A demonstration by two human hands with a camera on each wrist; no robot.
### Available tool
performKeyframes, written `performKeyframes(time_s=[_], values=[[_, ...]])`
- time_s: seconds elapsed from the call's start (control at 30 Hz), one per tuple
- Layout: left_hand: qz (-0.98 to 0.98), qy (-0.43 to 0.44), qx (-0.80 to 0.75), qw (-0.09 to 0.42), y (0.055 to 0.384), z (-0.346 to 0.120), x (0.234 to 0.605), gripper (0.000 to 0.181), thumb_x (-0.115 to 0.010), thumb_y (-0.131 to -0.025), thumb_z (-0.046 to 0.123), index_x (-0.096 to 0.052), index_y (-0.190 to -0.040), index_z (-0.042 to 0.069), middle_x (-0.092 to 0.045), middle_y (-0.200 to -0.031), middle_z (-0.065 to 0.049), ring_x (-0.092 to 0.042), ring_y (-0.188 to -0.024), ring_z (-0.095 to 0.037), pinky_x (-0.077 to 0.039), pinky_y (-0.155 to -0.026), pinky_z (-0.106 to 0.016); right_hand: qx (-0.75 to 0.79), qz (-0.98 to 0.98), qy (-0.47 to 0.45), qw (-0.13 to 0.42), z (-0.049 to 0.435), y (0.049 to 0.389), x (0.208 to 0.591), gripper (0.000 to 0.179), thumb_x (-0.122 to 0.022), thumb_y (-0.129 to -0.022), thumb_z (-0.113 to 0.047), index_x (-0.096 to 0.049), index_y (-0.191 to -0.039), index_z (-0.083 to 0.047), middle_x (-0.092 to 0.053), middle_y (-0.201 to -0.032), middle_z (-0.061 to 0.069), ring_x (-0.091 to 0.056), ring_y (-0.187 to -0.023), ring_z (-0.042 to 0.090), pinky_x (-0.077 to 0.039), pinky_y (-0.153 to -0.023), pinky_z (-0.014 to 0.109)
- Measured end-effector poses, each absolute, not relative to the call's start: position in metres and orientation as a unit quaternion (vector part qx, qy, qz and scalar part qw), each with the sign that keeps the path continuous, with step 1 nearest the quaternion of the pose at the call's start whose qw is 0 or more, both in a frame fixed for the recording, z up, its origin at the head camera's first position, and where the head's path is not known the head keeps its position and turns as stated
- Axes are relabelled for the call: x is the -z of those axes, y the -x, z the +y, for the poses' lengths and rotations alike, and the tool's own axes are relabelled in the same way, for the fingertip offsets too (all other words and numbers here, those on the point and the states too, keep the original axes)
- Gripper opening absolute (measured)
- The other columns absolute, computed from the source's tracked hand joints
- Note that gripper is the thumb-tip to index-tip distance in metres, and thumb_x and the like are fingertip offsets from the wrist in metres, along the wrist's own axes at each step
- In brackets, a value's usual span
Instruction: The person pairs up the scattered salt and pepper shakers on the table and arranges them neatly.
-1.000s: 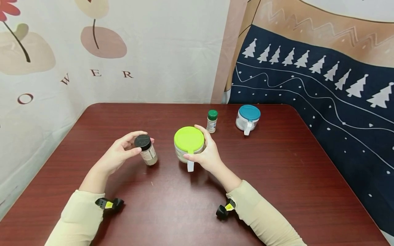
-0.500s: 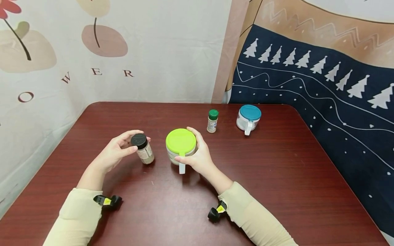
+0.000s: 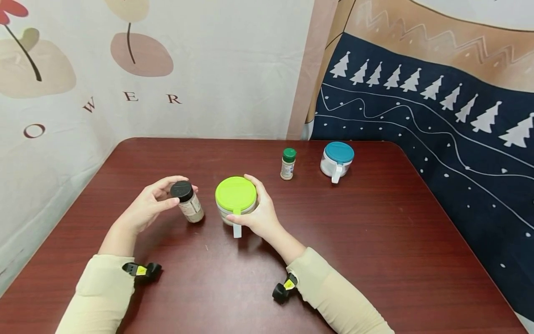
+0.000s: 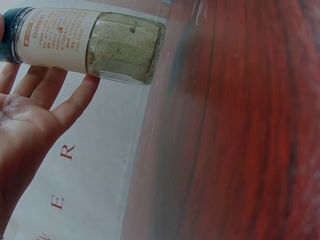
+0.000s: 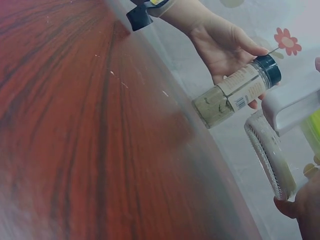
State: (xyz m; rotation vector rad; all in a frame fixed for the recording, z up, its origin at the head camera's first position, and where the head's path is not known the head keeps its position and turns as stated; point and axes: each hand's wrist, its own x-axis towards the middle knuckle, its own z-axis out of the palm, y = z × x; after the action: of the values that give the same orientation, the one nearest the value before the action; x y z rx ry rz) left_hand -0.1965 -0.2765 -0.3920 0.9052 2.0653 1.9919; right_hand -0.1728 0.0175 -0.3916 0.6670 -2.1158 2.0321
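Left of the worktop's (image 3: 354, 241) middle, someone's left hand (image 3: 146, 207) pinches a tilted black-capped jar (image 3: 192, 209) near its cap; the right hand's (image 3: 265, 217) fingers wrap a lime-lidded pot's (image 3: 236, 194) side, presumably keeping it level.

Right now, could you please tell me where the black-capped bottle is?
In the head view, the black-capped bottle is left of centre, held in the left hand, left of the green-lidded jar in the right hand.
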Motion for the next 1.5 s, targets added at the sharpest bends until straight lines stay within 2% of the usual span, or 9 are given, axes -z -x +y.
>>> performKeyframes(time_s=[0.17,0.27,0.37,0.53,0.67,0.9,1.17,1.33,1.5], values=[[0.691,-0.294,-0.657,0.068,0.197,-0.280,0.391,0.041,-0.049,-0.092,-0.012,-0.041,-0.132,-0.008,-0.060,-0.124,-0.019,-0.056,-0.116,-0.022,-0.044,-0.094,-0.028,-0.665,-0.715,-0.207,0.063,0.010,0.185,0.414,0.097,-0.089,-0.059,-0.001,-0.039,-0.142,-0.009,-0.056,-0.124,0.009,-0.054,-0.110,0.018,-0.040,-0.097,0.034],[0.691,-0.292,-0.658,0.067,0.197,-0.281,0.392,0.041,-0.049,-0.092,-0.013,-0.040,-0.132,-0.011,-0.061,-0.123,-0.018,-0.056,-0.116,-0.023,-0.044,-0.094,-0.028,-0.663,-0.717,-0.206,0.062,0.008,0.186,0.420,0.099,-0.091,-0.058,-0.004,-0.039,-0.142,-0.012,-0.057,-0.124,0.008,-0.054,-0.110,0.018,-0.040,-0.097,0.035],[0.689,-0.293,-0.660,0.068,0.197,-0.282,0.393,0.041,-0.048,-0.092,-0.014,-0.039,-0.132,-0.011,-0.060,-0.123,-0.019,-0.056,-0.117,-0.024,-0.044,-0.094,-0.029,-0.661,-0.720,-0.203,0.058,0.006,0.185,0.422,0.102,-0.091,-0.056,-0.004,-0.039,-0.143,-0.012,-0.056,-0.125,0.009,-0.053,-0.112,0.021,-0.039,-0.098,0.036],[0.695,-0.280,-0.658,0.077,0.197,-0.286,0.395,0.041,-0.050,-0.092,-0.012,-0.043,-0.132,-0.005,-0.061,-0.123,-0.018,-0.056,-0.117,-0.022,-0.044,-0.094,-0.029,-0.650,-0.732,-0.194,0.059,0.003,0.186,0.423,0.105,-0.092,-0.054,-0.004,-0.037,-0.144,-0.011,-0.055,-0.128,0.011,-0.052,-0.114,0.024,-0.038,-0.098,0.038],[0.695,-0.277,-0.659,0.078,0.198,-0.287,0.396,0.042,-0.049,-0.092,-0.014,-0.042,-0.133,-0.006,-0.060,-0.124,-0.020,-0.055,-0.118,-0.023,-0.045,-0.093,-0.029,-0.645,-0.738,-0.188,0.059,0.000,0.185,0.423,0.103,-0.093,-0.054,-0.007,-0.040,-0.142,-0.016,-0.055,-0.127,0.006,-0.052,-0.113,0.019,-0.039,-0.098,0.036],[0.700,-0.273,-0.656,0.077,0.199,-0.289,0.397,0.042,-0.048,-0.092,-0.014,-0.041,-0.133,-0.008,-0.062,-0.123,-0.015,-0.056,-0.115,-0.021,-0.046,-0.091,-0.027,-0.638,-0.744,-0.189,0.058,-0.005,0.185,0.427,0.100,-0.093,-0.055,-0.010,-0.041,-0.141,-0.018,-0.057,-0.123,0.003,-0.053,-0.111,0.015,-0.039,-0.097,0.036],[0.702,-0.273,-0.652,0.087,0.199,-0.289,0.397,0.043,-0.049,-0.093,-0.012,-0.038,-0.134,-0.008,-0.059,-0.126,-0.019,-0.055,-0.118,-0.022,-0.044,-0.095,-0.029,-0.635,-0.748,-0.182,0.059,-0.010,0.185,0.429,0.101,-0.093,-0.054,-0.011,-0.041,-0.141,-0.015,-0.057,-0.123,0.002,-0.053,-0.111,0.014,-0.040,-0.097,0.034],[0.702,-0.275,-0.651,0.084,0.200,-0.289,0.398,0.043,-0.050,-0.093,-0.011,-0.042,-0.134,-0.003,-0.057,-0.127,-0.023,-0.054,-0.118,-0.023,-0.043,-0.095,-0.029,-0.634,-0.749,-0.183,0.060,-0.013,0.186,0.431,0.101,-0.094,-0.055,-0.012,-0.041,-0.141,-0.014,-0.057,-0.123,0.002,-0.053,-0.111,0.013,-0.040,-0.097,0.034],[0.702,-0.271,-0.653,0.085,0.200,-0.288,0.398,0.043,-0.051,-0.093,-0.010,-0.040,-0.134,-0.006,-0.052,-0.128,-0.030,-0.054,-0.119,-0.025,-0.043,-0.096,-0.030,-0.635,-0.748,-0.184,0.059,-0.016,0.186,0.433,0.101,-0.094,-0.054,-0.012,-0.041,-0.141,-0.016,-0.057,-0.123,0.001,-0.054,-0.110,0.013,-0.041,-0.096,0.033]])
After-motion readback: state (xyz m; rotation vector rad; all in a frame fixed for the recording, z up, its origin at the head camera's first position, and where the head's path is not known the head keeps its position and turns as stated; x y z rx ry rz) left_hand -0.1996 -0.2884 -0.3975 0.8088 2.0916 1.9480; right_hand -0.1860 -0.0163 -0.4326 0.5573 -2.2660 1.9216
